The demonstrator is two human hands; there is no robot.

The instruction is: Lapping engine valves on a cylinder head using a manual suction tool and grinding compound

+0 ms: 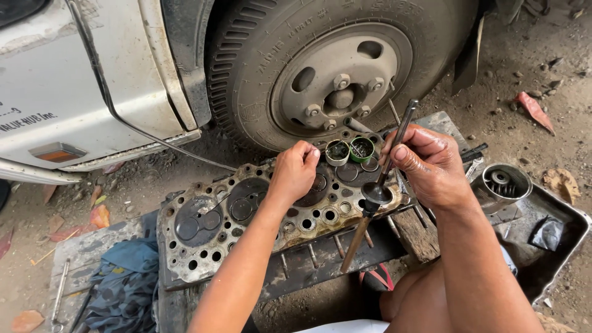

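Cylinder head (246, 228): centre of view, on wooden blocks; cast metal, likely heavy, rigid, greasy.

My left hand (295, 172): fingers curled down onto its face at 12 o'clock; what they pinch is hidden.

Two small tins (349, 150): contents unclear.

Valve (377, 193): probably slick; stem gripped by my right hand (431, 165), with a wooden-handled stick (356, 242) below.

Metal tray (570, 231): 3 o'clock, cut off.

Truck wheel (341, 86), blue rag (126, 280)

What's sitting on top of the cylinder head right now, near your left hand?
Two small round tins, one silver and one green, stand on the cylinder head beyond the left hand. That hand covers the surface directly beneath it.
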